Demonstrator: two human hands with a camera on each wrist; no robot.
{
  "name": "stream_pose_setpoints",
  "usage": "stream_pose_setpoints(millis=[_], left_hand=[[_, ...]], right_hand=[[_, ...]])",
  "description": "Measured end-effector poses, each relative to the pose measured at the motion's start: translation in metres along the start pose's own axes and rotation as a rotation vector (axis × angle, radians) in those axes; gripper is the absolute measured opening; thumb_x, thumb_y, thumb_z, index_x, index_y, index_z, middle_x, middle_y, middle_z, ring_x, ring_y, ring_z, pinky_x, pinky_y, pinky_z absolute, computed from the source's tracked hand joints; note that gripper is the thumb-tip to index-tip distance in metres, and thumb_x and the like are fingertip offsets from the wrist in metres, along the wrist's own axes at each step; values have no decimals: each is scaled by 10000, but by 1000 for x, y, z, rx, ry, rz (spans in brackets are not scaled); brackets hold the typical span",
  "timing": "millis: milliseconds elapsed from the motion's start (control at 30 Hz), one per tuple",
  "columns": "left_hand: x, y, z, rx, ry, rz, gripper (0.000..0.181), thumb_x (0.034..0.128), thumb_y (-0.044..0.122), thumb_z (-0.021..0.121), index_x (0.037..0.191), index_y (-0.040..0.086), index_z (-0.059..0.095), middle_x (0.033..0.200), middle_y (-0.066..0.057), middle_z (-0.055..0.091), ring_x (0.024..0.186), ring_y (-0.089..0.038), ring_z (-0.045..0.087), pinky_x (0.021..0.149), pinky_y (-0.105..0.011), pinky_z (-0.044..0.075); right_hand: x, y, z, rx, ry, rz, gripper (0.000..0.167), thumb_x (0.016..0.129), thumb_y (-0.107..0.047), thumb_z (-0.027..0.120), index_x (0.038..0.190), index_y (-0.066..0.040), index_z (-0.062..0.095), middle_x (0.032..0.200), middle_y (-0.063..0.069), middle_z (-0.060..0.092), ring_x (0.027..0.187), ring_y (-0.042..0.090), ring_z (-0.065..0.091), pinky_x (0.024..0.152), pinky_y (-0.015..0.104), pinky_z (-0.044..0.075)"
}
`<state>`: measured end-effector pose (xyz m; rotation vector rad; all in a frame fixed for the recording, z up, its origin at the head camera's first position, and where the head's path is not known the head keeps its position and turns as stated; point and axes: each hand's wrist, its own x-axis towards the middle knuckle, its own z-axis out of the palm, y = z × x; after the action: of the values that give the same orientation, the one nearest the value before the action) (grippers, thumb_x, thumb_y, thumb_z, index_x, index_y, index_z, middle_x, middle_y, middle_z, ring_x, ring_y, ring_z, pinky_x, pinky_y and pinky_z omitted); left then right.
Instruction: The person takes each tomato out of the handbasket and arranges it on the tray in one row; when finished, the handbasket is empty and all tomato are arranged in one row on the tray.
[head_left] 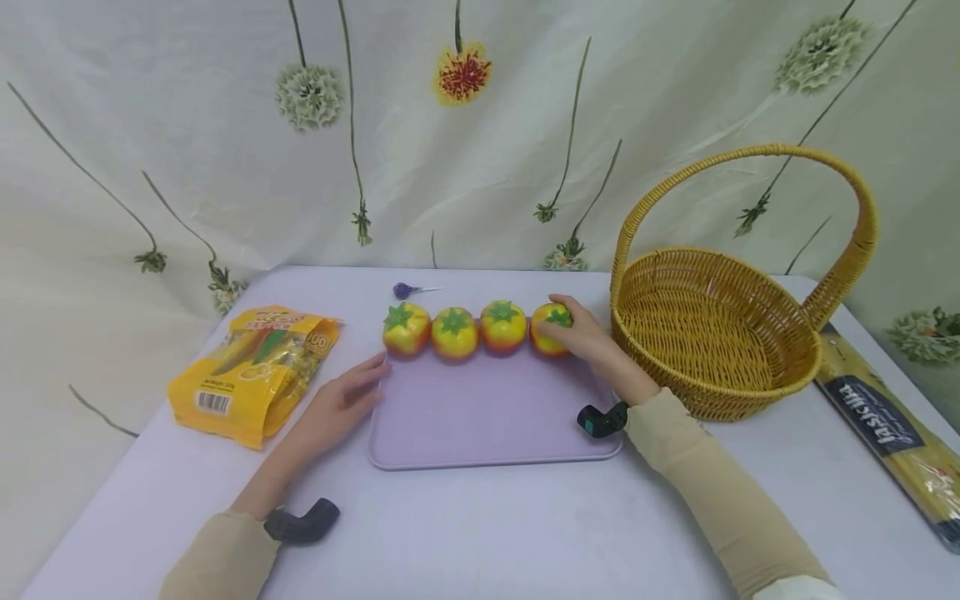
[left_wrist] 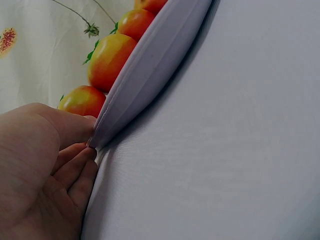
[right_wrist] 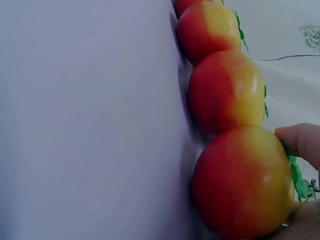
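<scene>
Several red-and-yellow tomatoes [head_left: 454, 340] with green leafy tops stand in a row along the far edge of a pale purple tray [head_left: 491, 408]. My right hand [head_left: 583, 332] grips the rightmost tomato [right_wrist: 240, 185], with thumb and fingers around its top; part of the hand is cut off in the right wrist view. At the tray's left edge, my left hand [head_left: 341, 407] pinches the rim between thumb and fingers, as the left wrist view shows. The leftmost tomato [left_wrist: 82, 101] sits just beyond that thumb.
A wicker basket [head_left: 720, 387] with a tall handle stands to the right. Beyond it lies a pasta packet [head_left: 888, 425]. On the left is a yellow snack bag [head_left: 247, 375]. A purple lollipop [head_left: 403, 291] lies behind the tray, before a flowered cloth backdrop [head_left: 495, 167].
</scene>
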<state>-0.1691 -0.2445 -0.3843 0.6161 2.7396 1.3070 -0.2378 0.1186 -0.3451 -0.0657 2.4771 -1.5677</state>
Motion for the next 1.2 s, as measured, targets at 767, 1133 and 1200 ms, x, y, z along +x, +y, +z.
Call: stream_pose_setpoints(millis=[767, 1133, 1200], left_hand=[[13, -5, 3, 1, -5, 12, 405, 945, 124, 565, 1334, 31, 503, 1471, -108, 330, 1344, -308, 267, 1065, -489, 259], [7, -17, 8, 19, 5, -21, 408, 952, 173, 558, 1339, 54, 504, 1473, -80, 332, 1342, -303, 272, 1068, -491, 252], [5, -18, 9, 18, 6, -24, 405, 952, 168, 557, 1337, 54, 505, 1471, -81, 336, 1341, -303, 275, 1068, -491, 252]], right_hand=[[-41, -3, -19, -223, 88, -298, 788, 949, -324, 549, 1497, -42, 58, 1538, 166, 62, 1391, 306, 62, 1104, 491, 137], [-106, 3, -42, -437, 5, -455, 777, 950, -329, 550, 1508, -101, 59, 1549, 100, 28, 1396, 255, -33, 1094, 532, 103], [-113, 8, -46, -454, -7, -452, 774, 951, -329, 549, 1512, -136, 53, 1550, 92, 19, 1395, 250, -43, 1084, 555, 110]])
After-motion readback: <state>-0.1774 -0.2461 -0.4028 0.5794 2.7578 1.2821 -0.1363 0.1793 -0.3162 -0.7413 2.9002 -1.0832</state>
